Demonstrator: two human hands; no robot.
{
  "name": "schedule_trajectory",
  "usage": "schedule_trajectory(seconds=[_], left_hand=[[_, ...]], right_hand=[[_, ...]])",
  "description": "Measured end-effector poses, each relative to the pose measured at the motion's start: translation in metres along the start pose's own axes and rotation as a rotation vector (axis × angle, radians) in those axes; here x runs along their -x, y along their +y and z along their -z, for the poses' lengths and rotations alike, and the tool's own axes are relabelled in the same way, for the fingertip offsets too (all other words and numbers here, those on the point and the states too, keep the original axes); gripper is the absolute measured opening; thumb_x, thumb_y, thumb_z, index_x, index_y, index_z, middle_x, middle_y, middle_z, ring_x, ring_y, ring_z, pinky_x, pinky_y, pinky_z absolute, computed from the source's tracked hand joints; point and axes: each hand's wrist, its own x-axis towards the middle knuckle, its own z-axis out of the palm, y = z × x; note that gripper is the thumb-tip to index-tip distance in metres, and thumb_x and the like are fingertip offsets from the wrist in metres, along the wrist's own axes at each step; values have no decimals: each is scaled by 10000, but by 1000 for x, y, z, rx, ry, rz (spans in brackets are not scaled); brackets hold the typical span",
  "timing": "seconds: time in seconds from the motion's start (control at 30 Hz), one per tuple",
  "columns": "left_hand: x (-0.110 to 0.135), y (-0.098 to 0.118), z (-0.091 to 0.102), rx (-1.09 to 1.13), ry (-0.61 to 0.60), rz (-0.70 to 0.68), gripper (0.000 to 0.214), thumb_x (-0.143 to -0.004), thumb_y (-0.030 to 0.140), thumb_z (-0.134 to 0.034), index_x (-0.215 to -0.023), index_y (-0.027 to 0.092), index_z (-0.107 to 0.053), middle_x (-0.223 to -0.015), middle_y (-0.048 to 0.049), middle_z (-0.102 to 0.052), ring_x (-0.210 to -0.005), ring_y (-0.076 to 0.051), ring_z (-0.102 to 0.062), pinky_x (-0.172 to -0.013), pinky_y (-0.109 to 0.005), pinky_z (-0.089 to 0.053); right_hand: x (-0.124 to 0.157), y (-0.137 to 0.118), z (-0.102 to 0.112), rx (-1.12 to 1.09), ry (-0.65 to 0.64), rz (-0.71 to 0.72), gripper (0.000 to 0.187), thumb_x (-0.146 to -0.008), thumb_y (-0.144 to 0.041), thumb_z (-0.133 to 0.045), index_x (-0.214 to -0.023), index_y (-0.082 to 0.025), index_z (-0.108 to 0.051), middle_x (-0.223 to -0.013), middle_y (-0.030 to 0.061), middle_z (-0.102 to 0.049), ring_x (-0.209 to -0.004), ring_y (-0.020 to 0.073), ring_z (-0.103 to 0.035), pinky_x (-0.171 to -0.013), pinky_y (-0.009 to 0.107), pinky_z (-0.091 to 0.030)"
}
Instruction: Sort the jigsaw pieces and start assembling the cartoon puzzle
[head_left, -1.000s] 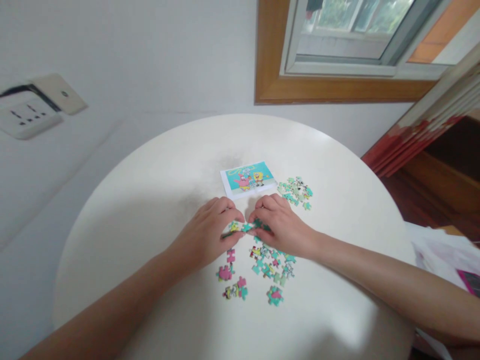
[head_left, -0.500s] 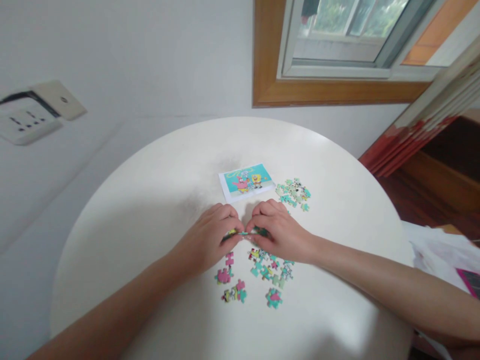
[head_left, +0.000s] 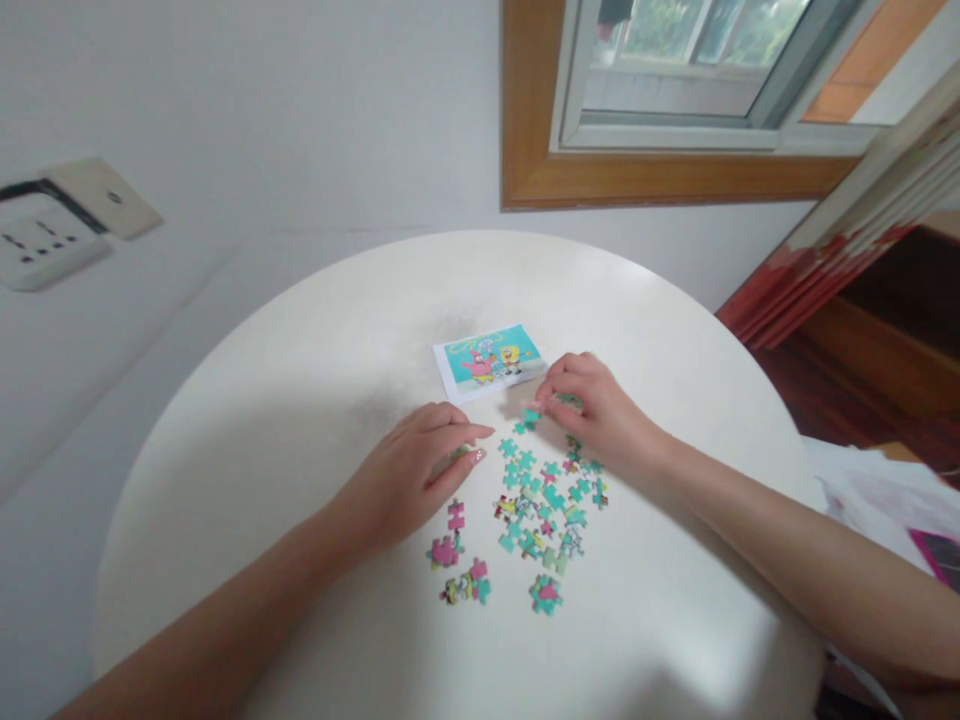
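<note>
Grip of the right hand [head_left: 596, 405]: narrow, thumb and fingertips close together at a teal piece [head_left: 532, 417]; I cannot tell from my view whether it is pinched or only touched. More pieces show partly under that palm. Grip of the left hand [head_left: 420, 465]: thumb and forefinger apart, a modest gap between the tips, which point toward the loose puzzle pieces [head_left: 553, 497]. Behind the left fingers I see a bit of yellow-green, mostly hidden.

The loose pieces lie spread between the hands and nearer to me, mainly teal, some pink, yellow or white. Left of them, just below the left hand, pink pieces [head_left: 445, 551]; nearer still, a small yellow and pink group [head_left: 463, 587]. A teal and pink cluster [head_left: 546, 594] lies apart, to the right of that group.

Beyond the hands, the picture card [head_left: 491, 362] lies flat, its right end just beside the right fingertips.

Edges: all pieces sit well inside the curved rim of the white worktop [head_left: 225, 450]. Its surface runs on past both hands to left and right; the far rim curves near the wall [head_left: 337, 120]. Papers [head_left: 862, 500] lie beyond the right rim.
</note>
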Motion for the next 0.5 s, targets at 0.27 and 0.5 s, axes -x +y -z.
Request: schedule_trajectory(seconds=[0.27,0.5], left_hand=[[2,-7,0,-48,56,-28,268,-982,224,-463,-1157,164,-657,-1010,-67,-641,-965,-201,-611,-899,-361,-491],[2,-6,3,-50,65,-31,245,-972,202,-473,-1134,174,-654,-1011,-60,-647,-972,-199,-611,-897,-355,-486]], right_hand=[[-5,56,24,330,-17,-275,167,-898,-337,-643,-847,-227,-758,-947,83,-661,-927,258,-529,-784,375,-345],[-2,47,20,506,14,-274,161,-885,-343,-650,-835,-220,-740,-965,104,-639,-964,303,-499,-749,384,-297]])
